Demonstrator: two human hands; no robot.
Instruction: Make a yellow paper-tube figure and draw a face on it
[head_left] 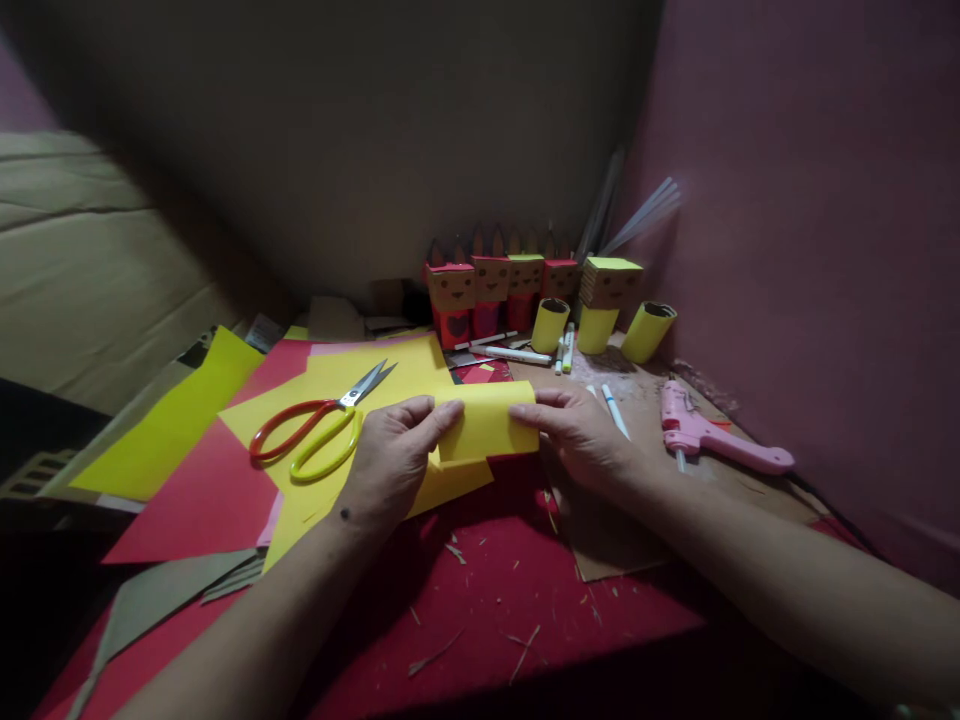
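Pinching the yellow paper piece (486, 428) at its L end, the L hand (391, 445) has its thumb on top; the R hand (579, 428) grips the R end likewise. The piece is held just R of the scissors (349, 400), prob. curled at its top edge, but dim light makes that hard to tell. Under the scissors: a yellow sheet (300, 390), w/ a red sheet (196, 490) to their L. Beyond the scissors, to R: 5 box-headed figures (491, 278), 2 yellow tubes (551, 328) & some markers (517, 355). Pink glue gun (712, 438) lies well R of the scissors.
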